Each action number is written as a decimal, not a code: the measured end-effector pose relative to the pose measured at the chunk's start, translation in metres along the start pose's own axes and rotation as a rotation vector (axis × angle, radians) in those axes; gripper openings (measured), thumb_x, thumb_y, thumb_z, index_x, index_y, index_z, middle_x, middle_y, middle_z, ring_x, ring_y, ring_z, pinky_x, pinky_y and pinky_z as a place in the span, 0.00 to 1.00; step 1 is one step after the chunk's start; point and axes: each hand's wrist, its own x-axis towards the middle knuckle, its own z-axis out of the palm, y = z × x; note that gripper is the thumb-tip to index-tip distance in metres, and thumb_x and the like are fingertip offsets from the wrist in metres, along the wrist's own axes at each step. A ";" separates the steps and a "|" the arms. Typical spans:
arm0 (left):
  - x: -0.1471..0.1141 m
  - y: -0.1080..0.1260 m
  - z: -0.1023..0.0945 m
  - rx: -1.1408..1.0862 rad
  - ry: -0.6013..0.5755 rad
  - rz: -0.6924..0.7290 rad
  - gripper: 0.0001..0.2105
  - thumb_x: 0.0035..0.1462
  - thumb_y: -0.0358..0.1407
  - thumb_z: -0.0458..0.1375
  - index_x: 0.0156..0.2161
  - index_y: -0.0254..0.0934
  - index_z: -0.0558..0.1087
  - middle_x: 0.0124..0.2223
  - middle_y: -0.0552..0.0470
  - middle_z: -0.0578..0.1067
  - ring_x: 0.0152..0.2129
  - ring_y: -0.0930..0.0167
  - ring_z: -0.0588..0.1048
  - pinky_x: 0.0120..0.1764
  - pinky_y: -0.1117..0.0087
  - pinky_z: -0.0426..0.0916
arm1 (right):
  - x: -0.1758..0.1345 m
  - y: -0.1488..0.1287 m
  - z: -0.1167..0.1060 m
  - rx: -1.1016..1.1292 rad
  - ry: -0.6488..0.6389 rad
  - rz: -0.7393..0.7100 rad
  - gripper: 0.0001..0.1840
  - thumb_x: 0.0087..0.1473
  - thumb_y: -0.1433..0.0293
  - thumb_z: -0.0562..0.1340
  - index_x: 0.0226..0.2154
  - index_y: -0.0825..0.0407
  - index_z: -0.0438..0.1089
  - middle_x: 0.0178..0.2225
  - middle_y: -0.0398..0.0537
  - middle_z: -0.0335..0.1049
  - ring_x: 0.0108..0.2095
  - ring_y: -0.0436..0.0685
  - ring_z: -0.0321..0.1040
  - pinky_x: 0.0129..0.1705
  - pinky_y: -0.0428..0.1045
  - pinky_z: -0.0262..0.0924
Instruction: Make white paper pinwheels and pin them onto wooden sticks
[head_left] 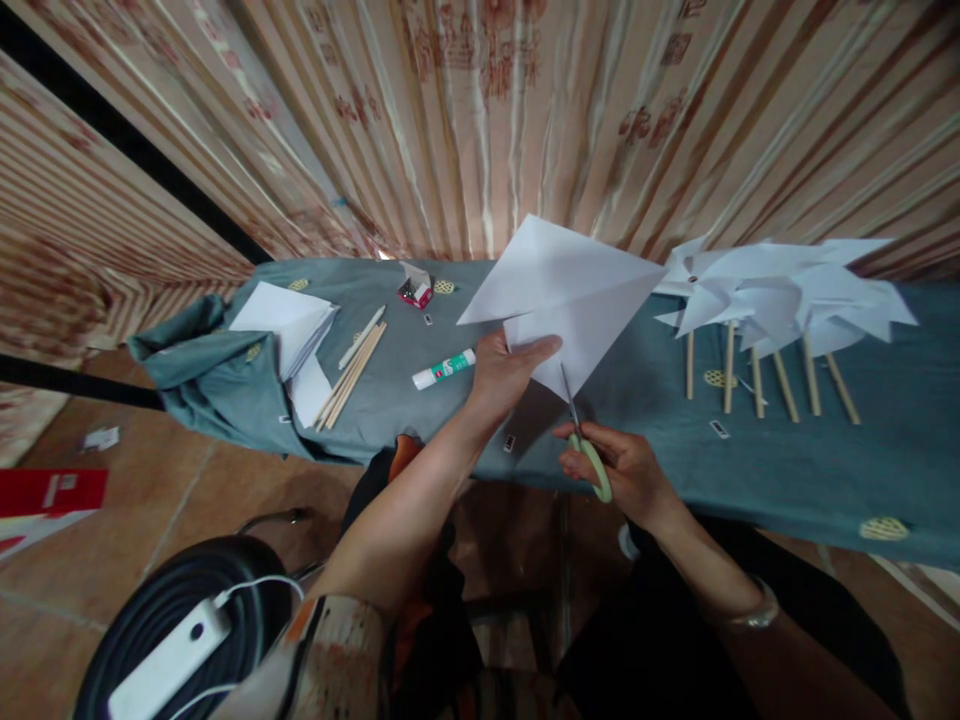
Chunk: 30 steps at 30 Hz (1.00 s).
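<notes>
My left hand [506, 375] grips a square sheet of white paper [559, 265] by its left side, the thumb lying on top. A slit runs into the sheet from the left, just above that hand. In my right hand [619, 465] is a pair of scissors [592, 460] with light green handles. Its blades meet the paper at the corner nearest me. A glue stick [444, 369] with a green label lies just left of my left hand.
White paper pinwheels [780, 295] on wooden sticks lie at the right. Toward the left are several wooden sticks [352, 375], a white pen-like stick [363, 337], stacked paper [281, 320] and a small open red box [415, 288]. A striped curtain [480, 130] hangs behind the cloth-covered table [810, 480].
</notes>
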 end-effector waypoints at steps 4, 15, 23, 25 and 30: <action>0.000 0.000 -0.001 0.010 0.001 -0.001 0.11 0.40 0.36 0.70 0.30 0.35 0.77 0.32 0.50 0.80 0.32 0.65 0.78 0.39 0.64 0.73 | 0.000 0.001 0.000 -0.012 0.002 -0.003 0.23 0.39 0.54 0.71 0.35 0.52 0.76 0.22 0.43 0.72 0.22 0.52 0.68 0.27 0.48 0.65; 0.000 0.001 -0.002 -0.006 -0.001 -0.008 0.11 0.40 0.36 0.71 0.31 0.38 0.77 0.34 0.48 0.81 0.36 0.61 0.79 0.42 0.60 0.74 | 0.000 0.002 0.002 -0.002 0.024 0.005 0.23 0.39 0.53 0.71 0.34 0.51 0.76 0.21 0.42 0.69 0.21 0.50 0.64 0.24 0.47 0.62; -0.002 0.001 -0.002 0.017 0.012 -0.019 0.12 0.40 0.37 0.71 0.30 0.38 0.76 0.33 0.49 0.81 0.37 0.60 0.79 0.41 0.60 0.74 | 0.000 0.000 0.001 -0.031 0.026 -0.008 0.23 0.39 0.53 0.70 0.35 0.51 0.76 0.22 0.42 0.71 0.22 0.51 0.67 0.25 0.47 0.64; -0.004 0.001 -0.001 0.014 0.001 -0.022 0.11 0.40 0.36 0.71 0.30 0.38 0.77 0.33 0.48 0.81 0.37 0.60 0.79 0.40 0.60 0.74 | 0.000 0.000 0.000 -0.026 0.032 -0.016 0.23 0.39 0.54 0.71 0.35 0.52 0.76 0.22 0.42 0.71 0.22 0.52 0.68 0.26 0.47 0.64; -0.006 0.001 0.000 0.009 -0.004 -0.030 0.09 0.42 0.35 0.70 0.30 0.39 0.76 0.34 0.48 0.81 0.37 0.59 0.79 0.40 0.59 0.74 | 0.000 0.002 -0.001 -0.006 0.027 0.005 0.23 0.40 0.54 0.71 0.36 0.52 0.76 0.22 0.43 0.72 0.23 0.53 0.69 0.26 0.48 0.65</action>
